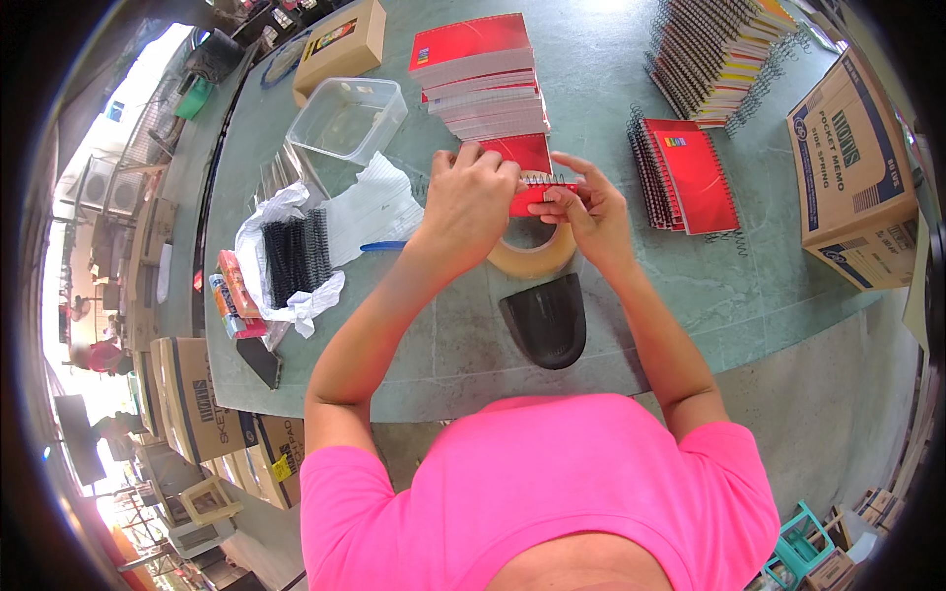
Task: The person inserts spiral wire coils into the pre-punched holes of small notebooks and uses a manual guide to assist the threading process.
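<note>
Above a roll of tan tape (532, 264), both hands work at a small red notebook (529, 203) with a dark spiral wire (548, 180) along its upper edge. My left hand (466, 200) is closed, its fingers curled at the notebook's left end. With thumb and fingers, my right hand (591, 212) pinches the right end, the index finger raised near the wire. The left hand's exact grip is partly hidden behind its knuckles. Just beyond the hands rises a stack of red-covered notebooks (483, 79). A smooth black rounded object (547, 320) lies nearer to me.
Left of my arm, black spiral wires (296, 256) lie in crumpled white paper (379, 212), near a blue pen (382, 245) and a clear plastic tub (350, 118). To the right are spiral-bound red notebooks (700, 177), a taller bound pile (719, 64) and a cardboard box (852, 158).
</note>
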### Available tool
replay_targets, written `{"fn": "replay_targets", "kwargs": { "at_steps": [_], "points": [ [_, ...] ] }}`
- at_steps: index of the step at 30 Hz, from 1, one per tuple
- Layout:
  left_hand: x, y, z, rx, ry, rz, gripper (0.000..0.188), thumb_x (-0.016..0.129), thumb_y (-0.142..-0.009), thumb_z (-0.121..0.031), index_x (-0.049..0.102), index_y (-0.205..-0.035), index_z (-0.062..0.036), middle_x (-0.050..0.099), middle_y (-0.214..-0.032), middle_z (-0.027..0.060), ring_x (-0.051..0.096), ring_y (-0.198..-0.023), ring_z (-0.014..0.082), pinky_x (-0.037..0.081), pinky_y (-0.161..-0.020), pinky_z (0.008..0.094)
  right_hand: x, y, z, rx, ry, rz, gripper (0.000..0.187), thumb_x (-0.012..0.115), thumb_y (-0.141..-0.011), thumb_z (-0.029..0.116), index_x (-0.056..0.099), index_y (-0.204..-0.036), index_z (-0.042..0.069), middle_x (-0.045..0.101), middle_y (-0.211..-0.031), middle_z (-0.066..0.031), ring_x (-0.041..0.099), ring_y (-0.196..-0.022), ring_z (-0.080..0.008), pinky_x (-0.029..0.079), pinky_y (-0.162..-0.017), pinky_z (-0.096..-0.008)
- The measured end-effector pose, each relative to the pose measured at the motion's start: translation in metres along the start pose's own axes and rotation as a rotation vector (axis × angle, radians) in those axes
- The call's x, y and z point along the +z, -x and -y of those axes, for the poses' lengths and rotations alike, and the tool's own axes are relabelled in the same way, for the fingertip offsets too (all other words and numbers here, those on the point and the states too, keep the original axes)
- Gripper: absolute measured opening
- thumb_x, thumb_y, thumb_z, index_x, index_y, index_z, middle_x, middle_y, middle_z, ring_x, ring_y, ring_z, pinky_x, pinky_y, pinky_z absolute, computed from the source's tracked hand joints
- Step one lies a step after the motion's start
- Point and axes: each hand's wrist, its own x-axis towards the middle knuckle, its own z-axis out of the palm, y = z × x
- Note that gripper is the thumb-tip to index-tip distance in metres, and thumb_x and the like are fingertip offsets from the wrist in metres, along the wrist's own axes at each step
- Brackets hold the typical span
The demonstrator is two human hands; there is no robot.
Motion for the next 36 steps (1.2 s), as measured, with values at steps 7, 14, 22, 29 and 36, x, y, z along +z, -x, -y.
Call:
{"fn": "replay_targets", "kwargs": {
  "at_steps": [7,14,22,29,36],
  "points": [
    [0.005,-0.003,-0.007,-0.007,0.152,-0.175,0.023,0.061,-0.083,-0.022,0.058,-0.099,-0.0077,0.059,-0.094,0.0080,0.053,-0.090,0.0267,0.039,-0.075,0.0414,-0.003,0.000,-0.001,0.056,-0.086,0.028,0.023,0.053,-0.090,0.005,0.056,-0.112,-0.002,0.065,-0.086,-0.0074,0.067,-0.074,-0.0142,0.054,-0.061,-0.0209],
    [0.007,-0.012,-0.007,-0.031,0.330,-0.068,0.020,0.063,-0.081,-0.021,0.059,-0.091,-0.0047,0.059,-0.086,0.0100,0.056,-0.085,0.0290,0.043,-0.071,0.0398,-0.016,-0.002,-0.010,0.187,0.068,0.033,0.019,0.060,-0.088,0.010,0.060,-0.101,-0.004,0.065,-0.084,-0.0077,0.067,-0.073,-0.0156,0.055,-0.059,-0.0224],
    [0.014,-0.019,-0.015,0.006,0.547,-0.133,0.023,0.061,-0.080,-0.021,0.062,-0.094,-0.0021,0.062,-0.091,0.0139,0.059,-0.086,0.0296,0.047,-0.076,0.0377,-0.013,-0.001,-0.003,0.168,0.096,0.029,0.013,0.055,-0.089,0.006,0.061,-0.094,-0.004,0.065,-0.080,-0.0064,0.066,-0.068,-0.0134,0.054,-0.057,-0.0217],
    [0.020,-0.025,-0.027,0.091,0.617,-0.112,0.016,0.058,-0.078,-0.012,0.063,-0.089,-0.0019,0.061,-0.088,0.0146,0.059,-0.083,0.0305,0.048,-0.073,0.0386,-0.014,0.002,-0.010,0.070,0.162,-0.032,0.013,0.052,-0.089,0.004,0.062,-0.090,-0.003,0.062,-0.074,-0.0026,0.058,-0.062,-0.0057,0.051,-0.056,-0.0212],
    [0.027,-0.021,-0.040,0.097,0.578,-0.263,0.007,0.058,-0.072,0.001,0.056,-0.078,-0.0001,0.052,-0.074,0.0140,0.054,-0.075,0.0301,0.045,-0.065,0.0394,-0.017,0.004,-0.016,-0.118,0.518,-0.086,0.014,0.061,-0.081,0.012,0.065,-0.089,0.002,0.061,-0.065,-0.0048,0.056,-0.055,-0.0093,0.045,-0.049,-0.0266]
  ]
}}
